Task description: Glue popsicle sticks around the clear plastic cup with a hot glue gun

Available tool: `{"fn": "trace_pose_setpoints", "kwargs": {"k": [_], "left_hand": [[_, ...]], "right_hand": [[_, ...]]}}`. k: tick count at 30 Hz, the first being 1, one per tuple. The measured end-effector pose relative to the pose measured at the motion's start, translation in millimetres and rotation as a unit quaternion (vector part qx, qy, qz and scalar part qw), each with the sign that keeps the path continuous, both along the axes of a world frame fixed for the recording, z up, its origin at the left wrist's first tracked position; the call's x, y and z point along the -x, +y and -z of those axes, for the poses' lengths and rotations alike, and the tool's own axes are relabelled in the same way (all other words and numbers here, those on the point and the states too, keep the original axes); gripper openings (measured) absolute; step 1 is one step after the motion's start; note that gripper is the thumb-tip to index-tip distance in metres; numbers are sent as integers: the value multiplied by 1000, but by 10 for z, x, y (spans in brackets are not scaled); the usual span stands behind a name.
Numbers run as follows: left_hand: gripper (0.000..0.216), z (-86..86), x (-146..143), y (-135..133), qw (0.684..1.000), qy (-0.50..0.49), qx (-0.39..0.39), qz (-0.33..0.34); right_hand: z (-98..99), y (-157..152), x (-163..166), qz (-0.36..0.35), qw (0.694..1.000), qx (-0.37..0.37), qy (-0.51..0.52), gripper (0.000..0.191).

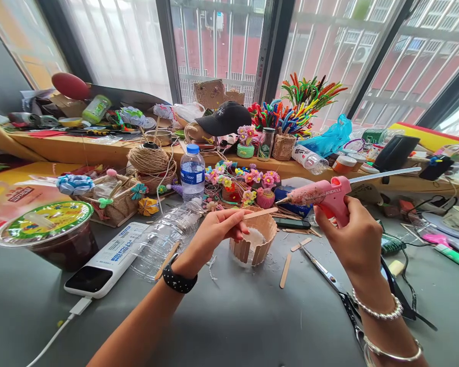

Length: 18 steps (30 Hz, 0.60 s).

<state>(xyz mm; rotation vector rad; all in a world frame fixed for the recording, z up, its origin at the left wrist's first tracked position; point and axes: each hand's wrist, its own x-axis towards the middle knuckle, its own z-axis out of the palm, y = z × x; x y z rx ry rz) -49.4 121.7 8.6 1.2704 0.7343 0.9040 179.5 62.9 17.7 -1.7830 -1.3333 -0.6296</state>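
Between thumb and fingers, my left hand (224, 225) pinches a wooden craft stick (260, 213) that points to the right. My right hand (357, 237) is wrapped round the handle of a pink glue gun (316, 196), a clear glue stick (386, 175) jutting from its back. The nozzle hangs close to the craft stick's far end; whether they touch I cannot tell. Just below and behind the left hand stands a round cup (252, 247) with craft sticks lining its outside. A loose craft stick (285, 271) lies on the table to its right.
Scissors (331, 280) lie by my right wrist. A clear plastic bottle (164, 239), a white power bank (107, 262) and a sealed drink cup (49, 229) occupy the left. Behind are a water bottle (193, 176), twine (149, 160) and a crowded ledge (222, 153).
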Motion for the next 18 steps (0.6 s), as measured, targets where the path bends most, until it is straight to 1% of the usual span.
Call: {"fn": "trace_pose_setpoints", "kwargs": {"k": [2, 5, 8, 12, 15, 18], "left_hand": [[28, -5, 4, -8, 999, -23, 24, 19], [28, -12, 2, -30, 996, -50, 36, 57], [30, -16, -10, -56, 994, -44, 38, 90], [33, -14, -26, -75, 996, -18, 25, 84], [35, -14, -28, -77, 998, 5, 7, 68], [31, -13, -26, -76, 997, 29, -16, 66]], "right_hand": [[2, -3, 13, 0, 1000, -8, -9, 43], [8, -14, 30, -5, 999, -22, -30, 44], [4, -26, 41, -23, 998, -19, -60, 36], [-17, -31, 53, -49, 994, -20, -94, 28], [-24, -28, 63, -57, 992, -20, -108, 27], [-17, -24, 71, -64, 991, -19, -116, 29]]}}
